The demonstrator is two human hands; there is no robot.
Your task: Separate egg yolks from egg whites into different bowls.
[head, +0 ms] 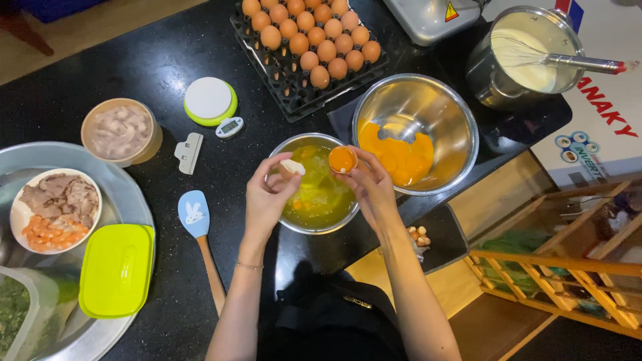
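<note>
My right hand holds half an eggshell with a yolk in it over a small steel bowl of clear egg white. Beside it, my left hand grips the other, empty shell half above the same bowl. A larger steel bowl just to the right holds several orange yolks. A black tray of brown eggs lies behind both bowls.
On the black counter lie a blue spatula, a small scale, a tub of meat and a round steel tray with a food bowl and green lid. A pot with a whisk stands back right. Wooden racks stand below right.
</note>
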